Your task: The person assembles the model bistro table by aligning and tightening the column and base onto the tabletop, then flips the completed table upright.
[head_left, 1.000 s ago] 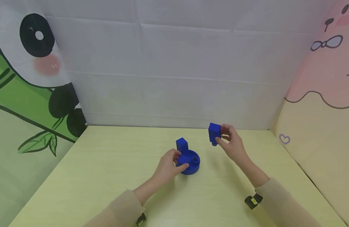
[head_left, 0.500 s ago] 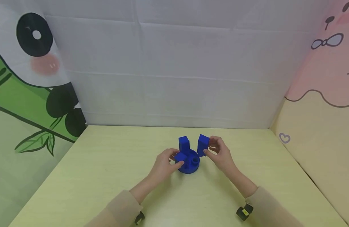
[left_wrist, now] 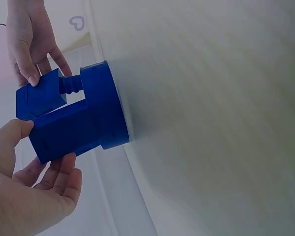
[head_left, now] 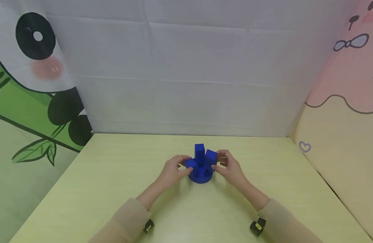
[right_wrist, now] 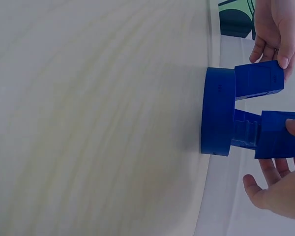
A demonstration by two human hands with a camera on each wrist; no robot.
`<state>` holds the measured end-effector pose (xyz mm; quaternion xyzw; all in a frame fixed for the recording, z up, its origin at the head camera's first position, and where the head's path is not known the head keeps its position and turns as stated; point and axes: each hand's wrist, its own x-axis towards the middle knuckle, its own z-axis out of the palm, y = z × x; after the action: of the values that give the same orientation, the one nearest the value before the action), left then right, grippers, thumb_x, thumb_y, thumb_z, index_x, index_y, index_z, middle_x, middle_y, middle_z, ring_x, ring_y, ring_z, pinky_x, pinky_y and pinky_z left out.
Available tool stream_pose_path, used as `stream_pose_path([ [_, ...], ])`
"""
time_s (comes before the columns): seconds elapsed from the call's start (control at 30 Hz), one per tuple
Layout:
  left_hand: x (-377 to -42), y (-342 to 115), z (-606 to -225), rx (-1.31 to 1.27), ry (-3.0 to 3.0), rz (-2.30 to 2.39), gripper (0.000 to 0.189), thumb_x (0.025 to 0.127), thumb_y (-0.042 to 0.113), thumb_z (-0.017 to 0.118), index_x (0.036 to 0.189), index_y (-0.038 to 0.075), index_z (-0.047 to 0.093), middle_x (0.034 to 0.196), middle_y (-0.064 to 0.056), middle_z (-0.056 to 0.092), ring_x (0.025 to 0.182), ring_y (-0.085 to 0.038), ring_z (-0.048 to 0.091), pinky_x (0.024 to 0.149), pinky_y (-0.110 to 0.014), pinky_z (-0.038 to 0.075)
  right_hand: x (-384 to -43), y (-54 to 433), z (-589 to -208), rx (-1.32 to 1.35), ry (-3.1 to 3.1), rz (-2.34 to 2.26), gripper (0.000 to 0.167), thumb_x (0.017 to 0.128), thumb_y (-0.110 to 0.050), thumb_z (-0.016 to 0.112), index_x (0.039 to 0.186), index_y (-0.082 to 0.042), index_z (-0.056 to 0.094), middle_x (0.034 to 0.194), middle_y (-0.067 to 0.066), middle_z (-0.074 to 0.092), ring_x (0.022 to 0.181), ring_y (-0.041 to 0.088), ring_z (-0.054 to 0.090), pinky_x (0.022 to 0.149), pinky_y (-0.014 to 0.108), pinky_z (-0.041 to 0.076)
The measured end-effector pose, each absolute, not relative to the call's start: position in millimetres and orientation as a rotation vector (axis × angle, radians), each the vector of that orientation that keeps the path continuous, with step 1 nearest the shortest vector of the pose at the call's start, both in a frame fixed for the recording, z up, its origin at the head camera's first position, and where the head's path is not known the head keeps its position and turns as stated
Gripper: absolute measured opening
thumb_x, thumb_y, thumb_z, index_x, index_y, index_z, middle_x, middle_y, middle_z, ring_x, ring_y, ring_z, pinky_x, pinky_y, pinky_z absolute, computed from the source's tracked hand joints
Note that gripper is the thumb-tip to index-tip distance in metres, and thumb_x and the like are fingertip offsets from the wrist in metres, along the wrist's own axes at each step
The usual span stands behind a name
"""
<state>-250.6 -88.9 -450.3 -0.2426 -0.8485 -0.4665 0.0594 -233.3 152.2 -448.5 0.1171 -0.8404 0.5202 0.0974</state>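
Observation:
A blue round base (head_left: 200,179) stands on the table, and a tall blue block (head_left: 200,153) rises from its back. My left hand (head_left: 171,170) pinches a second blue block (left_wrist: 59,132) at the base's left side, thumb on one face and fingers on the other. My right hand (head_left: 232,171) grips a third blue block (right_wrist: 279,135) over the right side of the base. Between that block and the base, a ribbed stem (left_wrist: 71,84) shows in the left wrist view. The stem's end at the base is partly hidden in the head view.
The pale yellow wooden table (head_left: 113,172) spreads around the base. A white cloth wall (head_left: 186,74) closes off the back. Printed panels stand at both sides, a panda-like one (head_left: 37,74) on the left and a pink and cream one (head_left: 341,111) on the right.
My right hand has carried its block left and down to the base. The base has turned a little, so the back block now stands more to the right. My left hand has shifted slightly left.

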Motion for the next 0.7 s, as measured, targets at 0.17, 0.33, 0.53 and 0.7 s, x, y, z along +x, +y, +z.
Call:
stream_pose_path([
  [0.17,-258.6,-88.6,-452.2,-0.729,-2.59,-1.411,0.036,0.082,0.015,0.072,0.117,0.008,0.064,0.106,-0.005,0.066,0.093,-0.022,0.06,0.083,-0.045,0.051,-237.8,151.8,-447.6,0.341,-2.528,1.499,0.046,0.08,-0.008,0.074,0.12,-0.008,0.05,0.111,0.012,0.061,0.104,0.028,0.061,0.096,0.045,0.046],
  [0.33,-266.0,-89.6,-455.3,-0.739,-2.594,-1.42,0.035,0.083,0.016,0.071,0.117,0.011,0.064,0.11,-0.003,0.065,0.094,-0.019,0.061,0.083,-0.043,0.051,-241.2,148.5,-449.8,0.369,-2.55,1.46,0.047,0.079,-0.009,0.075,0.119,-0.006,0.05,0.109,0.013,0.061,0.1,0.028,0.062,0.094,0.048,0.047],
  [0.53,-268.6,-89.5,-454.9,-0.741,-2.621,-1.418,0.037,0.083,0.018,0.071,0.118,0.012,0.063,0.114,-0.003,0.066,0.096,-0.019,0.062,0.084,-0.042,0.051,-243.2,147.0,-457.0,0.356,-2.58,1.42,0.047,0.078,-0.008,0.077,0.117,-0.008,0.051,0.106,0.01,0.062,0.099,0.025,0.062,0.091,0.047,0.048],
  [0.7,-269.5,-88.8,-453.5,-0.724,-2.645,-1.429,0.038,0.08,0.022,0.075,0.115,0.013,0.064,0.108,-0.002,0.067,0.095,-0.023,0.064,0.08,-0.04,0.052,-242.1,145.7,-459.0,0.359,-2.583,1.39,0.047,0.077,-0.008,0.077,0.116,-0.008,0.051,0.105,0.009,0.062,0.098,0.024,0.062,0.088,0.046,0.049],
])
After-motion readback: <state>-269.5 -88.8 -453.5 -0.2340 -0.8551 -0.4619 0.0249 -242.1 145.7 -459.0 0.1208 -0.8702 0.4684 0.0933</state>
